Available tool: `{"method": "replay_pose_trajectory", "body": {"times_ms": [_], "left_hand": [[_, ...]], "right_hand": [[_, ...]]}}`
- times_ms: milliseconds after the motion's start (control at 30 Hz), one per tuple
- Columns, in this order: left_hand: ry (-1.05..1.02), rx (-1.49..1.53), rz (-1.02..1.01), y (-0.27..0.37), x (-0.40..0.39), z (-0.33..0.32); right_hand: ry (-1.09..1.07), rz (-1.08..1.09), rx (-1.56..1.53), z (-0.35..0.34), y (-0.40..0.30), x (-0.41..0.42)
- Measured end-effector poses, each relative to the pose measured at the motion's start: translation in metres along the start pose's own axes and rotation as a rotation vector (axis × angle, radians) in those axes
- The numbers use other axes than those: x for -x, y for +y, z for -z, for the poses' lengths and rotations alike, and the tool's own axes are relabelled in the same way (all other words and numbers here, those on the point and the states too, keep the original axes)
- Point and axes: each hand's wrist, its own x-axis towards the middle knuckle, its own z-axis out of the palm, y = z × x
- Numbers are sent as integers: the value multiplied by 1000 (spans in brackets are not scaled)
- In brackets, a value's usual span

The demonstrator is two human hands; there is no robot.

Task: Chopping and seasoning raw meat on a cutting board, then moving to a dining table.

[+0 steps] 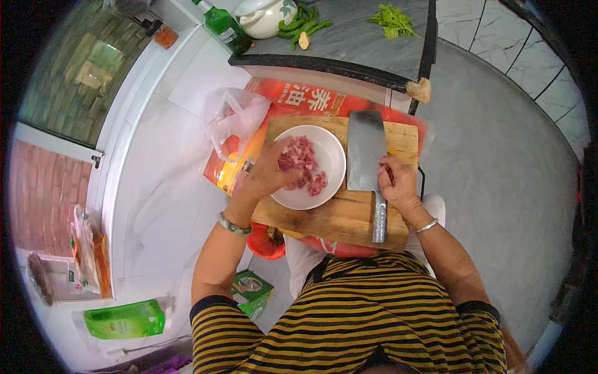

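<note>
A white bowl (332, 159) holding chopped raw meat (301, 161) stands on the left part of a wooden cutting board (322, 217). Over the bowl's left side is my left hand (271, 170), its fingers at the meat and its thumb apart from them; the fingertips are partly hidden. A cleaver (366, 152) lies flat to the right of the bowl, its metal handle towards me. My right hand (397, 182) is curled at the right edge of the blade, close to the handle; whether it pinches anything does not show.
Beyond the board, a dark counter (355, 51) carries green peppers (303, 28), leafy greens (392, 21), a lidded pot (266, 18) and a green glass bottle (226, 28). A plastic bag (238, 117) sits left of the board. A red basin (266, 243) is below its near left corner.
</note>
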Motion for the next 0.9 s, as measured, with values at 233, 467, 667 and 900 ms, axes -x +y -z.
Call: {"method": "replay_pose_trajectory", "body": {"times_ms": [233, 467, 667, 900], "left_hand": [[34, 10, 494, 8, -21, -17], [58, 3, 320, 15, -19, -31], [44, -326, -63, 28, 11, -51], [42, -247, 245, 4, -17, -33]], "right_hand": [[-9, -1, 25, 1, -1, 1], [16, 17, -10, -2, 5, 2], [-22, -17, 29, 2, -1, -1], [21, 63, 19, -2, 3, 0]]}}
